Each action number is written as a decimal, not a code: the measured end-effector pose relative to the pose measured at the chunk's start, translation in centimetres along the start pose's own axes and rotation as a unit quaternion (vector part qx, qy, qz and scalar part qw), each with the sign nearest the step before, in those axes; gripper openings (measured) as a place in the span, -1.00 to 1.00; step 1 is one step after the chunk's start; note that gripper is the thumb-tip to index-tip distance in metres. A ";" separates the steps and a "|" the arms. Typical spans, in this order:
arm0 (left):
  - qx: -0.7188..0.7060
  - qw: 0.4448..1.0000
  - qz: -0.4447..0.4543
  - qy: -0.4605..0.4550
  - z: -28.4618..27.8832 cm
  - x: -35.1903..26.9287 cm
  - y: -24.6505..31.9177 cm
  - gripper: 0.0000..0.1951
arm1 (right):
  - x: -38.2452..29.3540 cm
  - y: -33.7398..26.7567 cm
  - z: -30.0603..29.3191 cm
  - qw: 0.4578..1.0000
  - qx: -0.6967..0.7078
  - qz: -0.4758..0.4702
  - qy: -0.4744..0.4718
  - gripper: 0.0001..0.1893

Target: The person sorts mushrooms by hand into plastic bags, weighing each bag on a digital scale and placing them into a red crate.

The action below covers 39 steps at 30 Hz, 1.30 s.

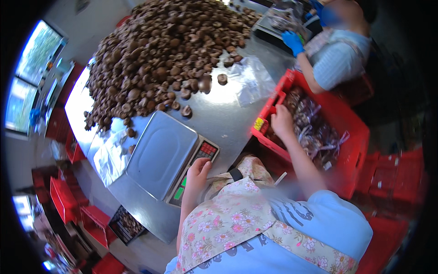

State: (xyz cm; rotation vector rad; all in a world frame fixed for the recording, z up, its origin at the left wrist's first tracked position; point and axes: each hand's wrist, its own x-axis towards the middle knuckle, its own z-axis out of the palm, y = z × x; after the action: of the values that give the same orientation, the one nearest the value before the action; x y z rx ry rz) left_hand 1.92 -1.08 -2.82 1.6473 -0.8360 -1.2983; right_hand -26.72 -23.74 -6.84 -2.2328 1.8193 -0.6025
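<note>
My left hand point(198, 172) is at the keypad side of a digital scale point(160, 154), its thumb and fingers slightly apart, with nothing visible in it. The scale's flat metal pan is bare, and its small displays glow green. To the right, my right hand point(282, 122) reaches over the near-left part of a red plastic crate point(349, 137). Its fingers are bent downward and partly hidden, so whether they hold anything is unclear. Tied clear plastic bags of mushrooms point(309, 132) lie inside the crate.
A large heap of brown mushrooms point(164, 48) covers the far part of the metal table point(222, 126). Clear plastic bags point(251, 80) lie on it. A co-worker's blue-gloved hand point(293, 41) is beside another scale point(270, 29). Red crates point(63, 198) stand on the left.
</note>
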 end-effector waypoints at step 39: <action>0.328 0.632 -0.274 0.646 -45.0 7.6 -18.3 -0.37 | -1.2 -15.7 13.1 0.837 -0.256 -0.215 -0.434 -0.09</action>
State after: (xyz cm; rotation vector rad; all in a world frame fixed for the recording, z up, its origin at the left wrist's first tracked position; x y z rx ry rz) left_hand 47.37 9.41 -18.32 2.8643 0.2186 0.2625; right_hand -7.30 -20.41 -12.49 -2.5755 1.0586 0.8598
